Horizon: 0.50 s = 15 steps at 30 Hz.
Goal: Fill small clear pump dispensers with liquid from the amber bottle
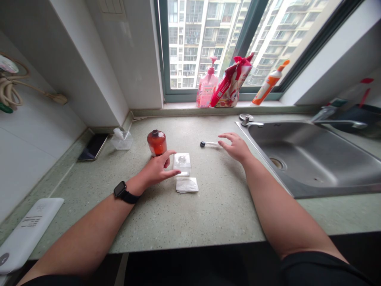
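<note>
My left hand (159, 169), with a black watch on its wrist, is at the left side of a clear square bottle (182, 163). Its thumb and forefinger are spread apart along the bottle's near and far edges; whether they touch it I cannot tell. Just behind that hand stands an amber bottle (156, 143) with an uncapped neck. My right hand (235, 147) hovers open, fingertips close to the white tube of a black-topped pump (203, 144) that lies on the counter. Folded white tissue (187, 185) lies in front of the clear bottle.
A steel sink (321, 159) with a tap is at the right. On the windowsill stand a pink pump bottle (206, 87), a red bag (233, 85) and an orange bottle (268, 87). At left are a phone (93, 147), a clear container (122, 140) and a white device (29, 230).
</note>
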Available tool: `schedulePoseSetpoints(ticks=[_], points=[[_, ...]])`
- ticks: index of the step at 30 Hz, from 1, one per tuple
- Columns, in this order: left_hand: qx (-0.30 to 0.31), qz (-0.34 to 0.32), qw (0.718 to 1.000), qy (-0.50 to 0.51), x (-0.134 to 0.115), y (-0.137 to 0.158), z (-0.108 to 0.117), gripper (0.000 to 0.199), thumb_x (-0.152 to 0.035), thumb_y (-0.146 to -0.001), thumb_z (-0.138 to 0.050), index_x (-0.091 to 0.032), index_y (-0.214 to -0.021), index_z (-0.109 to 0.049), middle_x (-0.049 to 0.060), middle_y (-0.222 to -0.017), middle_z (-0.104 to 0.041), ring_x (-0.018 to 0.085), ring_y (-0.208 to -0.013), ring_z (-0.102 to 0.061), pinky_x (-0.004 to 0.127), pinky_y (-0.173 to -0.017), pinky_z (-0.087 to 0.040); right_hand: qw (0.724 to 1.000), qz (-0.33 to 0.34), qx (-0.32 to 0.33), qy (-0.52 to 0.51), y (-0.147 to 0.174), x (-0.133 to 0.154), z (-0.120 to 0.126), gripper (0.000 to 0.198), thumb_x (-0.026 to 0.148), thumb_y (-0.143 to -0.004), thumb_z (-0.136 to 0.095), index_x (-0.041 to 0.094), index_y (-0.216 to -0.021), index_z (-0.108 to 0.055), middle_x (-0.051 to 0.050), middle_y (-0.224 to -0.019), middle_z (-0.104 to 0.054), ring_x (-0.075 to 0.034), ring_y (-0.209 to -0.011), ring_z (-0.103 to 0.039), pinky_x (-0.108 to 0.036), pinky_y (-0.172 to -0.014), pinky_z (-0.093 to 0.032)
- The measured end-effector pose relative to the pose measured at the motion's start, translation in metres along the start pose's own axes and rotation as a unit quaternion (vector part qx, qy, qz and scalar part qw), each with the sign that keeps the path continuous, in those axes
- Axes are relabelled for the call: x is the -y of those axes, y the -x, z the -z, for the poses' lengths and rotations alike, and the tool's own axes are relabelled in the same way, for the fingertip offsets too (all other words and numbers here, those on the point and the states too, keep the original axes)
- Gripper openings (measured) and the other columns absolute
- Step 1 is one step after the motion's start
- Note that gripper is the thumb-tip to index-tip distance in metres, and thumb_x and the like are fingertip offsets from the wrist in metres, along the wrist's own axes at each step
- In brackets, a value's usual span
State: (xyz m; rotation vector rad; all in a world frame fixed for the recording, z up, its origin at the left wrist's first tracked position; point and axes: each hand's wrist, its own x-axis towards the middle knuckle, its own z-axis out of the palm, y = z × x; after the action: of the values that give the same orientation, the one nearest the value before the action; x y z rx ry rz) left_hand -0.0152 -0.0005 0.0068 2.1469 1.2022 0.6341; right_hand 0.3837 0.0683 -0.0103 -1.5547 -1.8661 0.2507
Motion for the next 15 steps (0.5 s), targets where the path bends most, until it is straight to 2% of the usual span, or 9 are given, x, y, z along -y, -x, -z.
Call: schedulePoseSetpoints(ticks=[5, 7, 9, 11, 13, 15], points=[[0.000, 0.001, 1.000, -0.002, 0.000, 0.000, 0.000, 0.078, -0.062, -0.089, -0.080, -0.021, -0.151, -0.057, -0.005, -0.078, -0.053, 0.016, -0.070, -0.053, 0.029, -0.069, -0.041, 0.999, 0.033, -0.031, -0.031, 0.005, 0.033, 0.005, 0.036, 0.051, -0.098, -0.068, 0.026, -0.120, -0.081, -0.014, -0.126, -0.077, -0.037, -0.125, -0.069, -0.061, -0.118, -0.050], [0.000, -0.001, 1.000, -0.004, 0.000, 0.000, 0.000, 0.079, -0.062, -0.089, -0.080, -0.020, -0.152, -0.056, -0.005, -0.079, -0.053, 0.017, -0.071, -0.053, 0.029, -0.069, -0.042, 0.996, 0.046, -0.008, -0.074, 0.010, 0.049, 0.001, 0.037, 0.053, -0.098, -0.068, 0.028, -0.121, -0.080, -0.013, -0.126, -0.077, -0.035, -0.124, -0.070, -0.059, -0.118, -0.052], [-0.002, -0.008, 1.000, -0.007, 0.001, 0.000, 0.000, 0.079, -0.062, -0.090, -0.080, -0.020, -0.153, -0.056, -0.005, -0.080, -0.054, 0.017, -0.071, -0.054, 0.029, -0.070, -0.042, 0.985, 0.063, 0.067, -0.147, 0.017, 0.065, -0.007, 0.044, 0.058, -0.097, -0.071, 0.030, -0.131, -0.077, -0.012, -0.135, -0.074, -0.032, -0.128, -0.070, -0.056, -0.118, -0.054], [-0.007, -0.018, 1.000, -0.016, 0.002, 0.001, -0.001, 0.078, -0.062, -0.091, -0.079, -0.021, -0.153, -0.056, -0.004, -0.081, -0.055, 0.017, -0.071, -0.055, 0.029, -0.069, -0.043, 0.962, 0.070, 0.162, -0.209, 0.026, 0.079, -0.018, 0.065, 0.061, -0.091, -0.079, 0.032, -0.147, -0.067, -0.012, -0.151, -0.067, -0.032, -0.137, -0.067, -0.055, -0.120, -0.054], [-0.019, -0.040, 0.999, -0.030, 0.003, 0.002, -0.001, 0.080, -0.064, -0.092, -0.079, -0.021, -0.154, -0.055, -0.004, -0.082, -0.056, 0.016, -0.071, -0.055, 0.029, -0.068, -0.043, 0.947, 0.078, 0.223, -0.218, 0.035, 0.091, -0.030, 0.083, 0.060, -0.085, -0.086, 0.032, -0.157, -0.057, -0.013, -0.159, -0.063, -0.033, -0.146, -0.062, -0.058, -0.125, -0.050], [-0.042, -0.081, 0.995, -0.045, 0.004, 0.005, 0.002, 0.085, -0.070, -0.091, -0.079, -0.020, -0.155, -0.054, -0.004, -0.082, -0.057, 0.016, -0.069, -0.055, 0.028, -0.067, -0.044, 0.946, 0.089, 0.249, -0.186, 0.044, 0.102, -0.041, 0.089, 0.056, -0.082, -0.091, 0.031, -0.159, -0.054, -0.014, -0.161, -0.061, -0.035, -0.150, -0.058, -0.059, -0.128, -0.046]])
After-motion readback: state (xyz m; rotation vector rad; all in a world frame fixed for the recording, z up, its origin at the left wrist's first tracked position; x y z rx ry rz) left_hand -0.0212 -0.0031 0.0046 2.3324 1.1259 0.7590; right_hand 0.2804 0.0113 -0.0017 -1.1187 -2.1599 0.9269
